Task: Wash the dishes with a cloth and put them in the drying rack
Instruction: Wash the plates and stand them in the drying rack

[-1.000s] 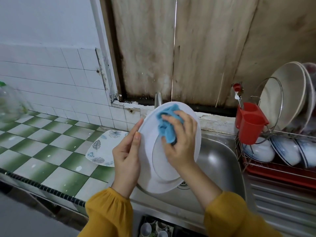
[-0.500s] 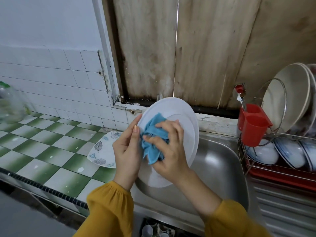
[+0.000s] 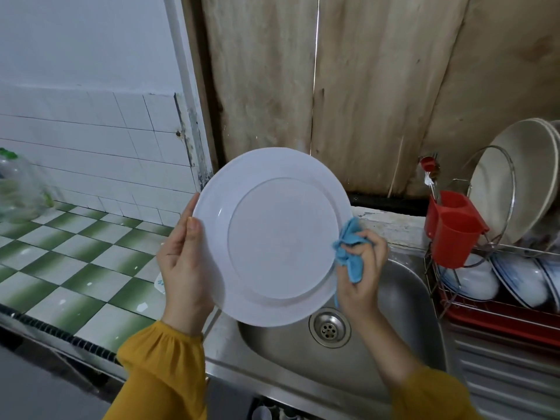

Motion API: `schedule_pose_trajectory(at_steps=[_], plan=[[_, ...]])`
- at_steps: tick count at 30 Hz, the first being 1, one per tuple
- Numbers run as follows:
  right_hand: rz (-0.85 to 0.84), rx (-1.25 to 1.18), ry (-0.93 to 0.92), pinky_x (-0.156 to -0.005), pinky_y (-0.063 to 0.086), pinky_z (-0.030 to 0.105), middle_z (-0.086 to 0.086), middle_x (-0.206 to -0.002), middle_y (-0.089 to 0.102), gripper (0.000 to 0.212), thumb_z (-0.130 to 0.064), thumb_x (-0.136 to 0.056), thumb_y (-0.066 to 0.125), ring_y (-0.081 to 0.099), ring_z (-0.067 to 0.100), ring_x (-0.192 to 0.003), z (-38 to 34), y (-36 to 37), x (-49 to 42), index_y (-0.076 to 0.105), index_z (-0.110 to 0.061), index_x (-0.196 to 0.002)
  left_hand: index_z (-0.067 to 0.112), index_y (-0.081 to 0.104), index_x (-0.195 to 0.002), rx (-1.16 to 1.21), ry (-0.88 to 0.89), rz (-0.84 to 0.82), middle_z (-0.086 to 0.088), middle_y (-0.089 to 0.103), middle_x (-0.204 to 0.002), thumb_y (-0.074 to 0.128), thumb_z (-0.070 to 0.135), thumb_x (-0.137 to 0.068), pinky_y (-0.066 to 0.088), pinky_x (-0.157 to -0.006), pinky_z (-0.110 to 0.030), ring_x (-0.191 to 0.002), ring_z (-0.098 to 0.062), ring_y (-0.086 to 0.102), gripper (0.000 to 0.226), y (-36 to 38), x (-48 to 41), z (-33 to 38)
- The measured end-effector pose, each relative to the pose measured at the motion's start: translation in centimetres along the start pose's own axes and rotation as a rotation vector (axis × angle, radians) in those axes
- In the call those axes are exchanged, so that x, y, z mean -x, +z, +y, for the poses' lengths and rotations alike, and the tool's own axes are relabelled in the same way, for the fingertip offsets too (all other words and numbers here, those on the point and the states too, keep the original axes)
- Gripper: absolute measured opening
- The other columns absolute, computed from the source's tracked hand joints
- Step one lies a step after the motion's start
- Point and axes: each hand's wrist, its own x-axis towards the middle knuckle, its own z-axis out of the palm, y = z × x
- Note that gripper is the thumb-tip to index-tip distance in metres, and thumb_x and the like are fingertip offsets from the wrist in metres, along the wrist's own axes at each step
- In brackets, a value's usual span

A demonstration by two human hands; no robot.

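Over the sink, our left hand grips the plate at nine o'clock, our right hand bunches the cloth at three; that one-sided hold may slip.

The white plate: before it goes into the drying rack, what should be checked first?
1. Firm hold: ok. The left hand grips the plate by its left rim.
2. Cloth clear of the plate: not ok. The right hand holds the blue cloth against the right rim.
3. Plate clean: cannot tell. The side facing the camera shows no marks; the other side is hidden.
4. Drips caught: ok. The plate is held over the sink.
5. Free slot in the drying rack: cannot tell. It holds bowls and big plates.
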Motion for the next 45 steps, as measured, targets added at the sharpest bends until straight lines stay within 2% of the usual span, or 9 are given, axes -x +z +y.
schedule_pose_trajectory(at_steps=[5,10,14,19,23,28,35,42,45], plan=[[0.018,0.019,0.056,-0.102,0.036,0.027,0.000,-0.116,0.039,0.008,-0.018,-0.086,0.051,0.045,0.039,-0.107,0.2,0.0,-1.6,0.048,-0.014,-0.093,0.032,0.074,-0.108,0.087,0.014,0.014,0.001,0.067,-0.125,0.051,0.020,-0.093,0.051,-0.098,-0.032,-0.119,-0.022,0.060,0.030,0.9,1.0,0.0],[-0.156,0.036,0.038,-0.103,0.034,0.031,-0.011,-0.124,0.035,0.016,-0.022,-0.084,0.054,0.039,0.020,-0.117,0.8,-0.5,2.9,0.050,-0.018,-0.099,0.033,0.074,-0.107,0.126,-0.053,0.121,-0.002,0.063,-0.132,0.045,0.014,-0.101,0.049,-0.101,-0.035,-0.126,-0.026,0.055,0.035,1.0,0.7,-1.0],[-0.115,0.050,0.041,-0.103,0.034,0.032,-0.004,-0.122,0.038,0.015,-0.020,-0.086,0.053,0.041,0.029,-0.114,2.2,-1.4,0.4,0.051,-0.017,-0.101,0.033,0.073,-0.109,0.098,-0.079,0.004,0.001,0.067,-0.124,0.047,0.016,-0.100,0.054,-0.092,-0.030,-0.116,-0.022,0.061,0.032,0.9,1.1,-0.5],[-0.073,0.125,-0.009,-0.099,0.029,0.018,0.002,-0.117,0.048,0.015,-0.020,-0.090,0.051,0.037,0.014,-0.112,0.7,-1.2,-6.0,0.054,-0.019,-0.105,0.036,0.066,-0.116,-0.044,-0.009,-0.183,0.016,0.065,-0.125,0.057,0.029,-0.089,0.050,-0.096,-0.027,-0.121,-0.012,0.058,0.029,1.6,1.2,0.5],[-0.158,0.118,-0.230,-0.103,0.033,0.032,0.004,-0.122,0.048,0.020,-0.025,-0.091,0.053,0.039,0.016,-0.117,-2.8,0.0,-7.8,0.057,-0.017,-0.109,0.030,0.067,-0.119,-0.181,0.013,-0.333,0.017,0.066,-0.122,0.059,0.026,-0.091,0.046,-0.101,-0.023,-0.124,-0.011,0.056,0.029,3.8,2.2,0.2],[-0.373,0.212,-0.451,-0.112,0.025,0.053,0.005,-0.133,0.042,0.035,-0.037,-0.089,0.051,0.039,0.034,-0.126,-5.3,1.3,-5.4,0.055,-0.024,-0.121,0.027,0.069,-0.118,-0.112,0.016,-0.293,0.009,0.068,-0.123,0.055,0.019,-0.095,0.047,-0.101,-0.029,-0.122,-0.013,0.059,0.029,4.9,2.6,-0.2],[-0.009,0.174,0.228,-0.116,0.017,0.055,0.007,-0.158,0.025,0.052,-0.037,-0.091,0.041,0.017,0.029,-0.145,-3.0,0.5,-7.3,0.049,-0.021,-0.139,0.026,0.060,-0.121,-0.118,0.092,-0.262,0.026,0.067,-0.114,0.051,0.022,-0.090,0.046,-0.095,-0.016,-0.117,0.002,0.058,0.033,4.9,2.9,1.0],[-0.455,0.316,-0.400,-0.117,0.012,0.059,0.005,-0.158,0.024,0.054,-0.043,-0.094,0.036,0.015,0.033,-0.148,-6.7,1.5,-0.7,0.036,-0.028,-0.146,0.022,0.063,-0.120,-0.085,0.027,-0.184,0.013,0.066,-0.123,0.050,0.018,-0.095,0.047,-0.104,-0.032,-0.122,-0.009,0.058,0.029,5.6,3.2,-0.1],[-0.439,0.286,-0.429,-0.115,0.021,0.058,0.003,-0.153,0.034,0.048,-0.047,-0.097,0.034,0.022,0.032,-0.146,-3.7,0.2,-1.2,0.045,-0.029,-0.141,0.022,0.062,-0.120,-0.059,0.032,-0.130,0.018,0.068,-0.117,0.051,0.018,-0.094,0.046,-0.105,-0.032,-0.119,-0.007,0.060,0.029,4.8,3.0,0.1]])
